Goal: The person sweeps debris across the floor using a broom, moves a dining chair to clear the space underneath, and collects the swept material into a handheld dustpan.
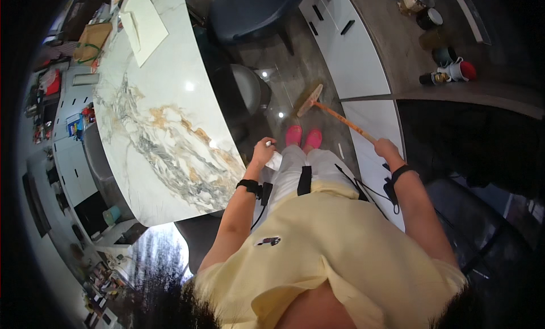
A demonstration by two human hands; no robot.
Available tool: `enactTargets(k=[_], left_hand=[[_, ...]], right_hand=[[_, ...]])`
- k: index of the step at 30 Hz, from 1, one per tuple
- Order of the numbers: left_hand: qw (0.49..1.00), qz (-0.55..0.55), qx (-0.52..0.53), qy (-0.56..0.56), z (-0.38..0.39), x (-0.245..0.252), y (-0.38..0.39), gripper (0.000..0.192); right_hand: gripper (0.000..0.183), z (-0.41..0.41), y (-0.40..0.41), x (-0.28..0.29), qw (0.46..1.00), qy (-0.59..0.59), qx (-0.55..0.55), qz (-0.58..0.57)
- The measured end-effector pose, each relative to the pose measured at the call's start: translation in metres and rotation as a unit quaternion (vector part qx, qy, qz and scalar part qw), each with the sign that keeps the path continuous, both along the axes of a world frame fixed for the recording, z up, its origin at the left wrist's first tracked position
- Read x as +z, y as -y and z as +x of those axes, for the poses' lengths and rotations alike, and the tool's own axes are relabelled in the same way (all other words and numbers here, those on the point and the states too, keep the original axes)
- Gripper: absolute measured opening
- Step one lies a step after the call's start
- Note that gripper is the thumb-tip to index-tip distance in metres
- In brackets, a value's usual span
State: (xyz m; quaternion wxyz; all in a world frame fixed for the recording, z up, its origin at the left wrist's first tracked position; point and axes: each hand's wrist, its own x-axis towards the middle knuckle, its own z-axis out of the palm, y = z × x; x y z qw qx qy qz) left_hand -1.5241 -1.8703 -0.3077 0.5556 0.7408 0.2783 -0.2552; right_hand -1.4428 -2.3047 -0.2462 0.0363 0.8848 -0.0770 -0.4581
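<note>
My right hand is closed around the end of an orange handle. At its far end a flat, light-coloured head tilts above or against the dark tiled floor; whether it touches cannot be told. My left hand, beside the marble-patterned table's edge, grips a small white object, perhaps a cloth or bottle; its kind is unclear. Both wrists wear black bands. Pink clogs are on my feet, just short of the tool's head.
The marble-patterned table lies on the left, with pale sheets on it. Dark chairs and a round grey seat stand beyond my feet. White cabinets run along the right, under a counter holding jars and a mug.
</note>
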Motion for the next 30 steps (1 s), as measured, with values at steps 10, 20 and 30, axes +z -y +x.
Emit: enactTargets(k=[10,20,30], left_hand=[[0.902,0.050,-0.224,0.365,0.143,0.149,0.079,0.040],[0.918,0.087,-0.179,0.342,0.145,0.078,0.091,0.040],[0.899,0.218,0.111,0.362,0.098,0.126,0.027,0.017]], right_hand=[[0.020,0.126,-0.128,0.111,0.940,0.094,0.325,-0.033],[0.026,0.078,-0.282,0.147,0.818,0.189,0.542,0.030],[0.020,0.050,-0.186,0.185,0.787,0.242,0.204,0.530]])
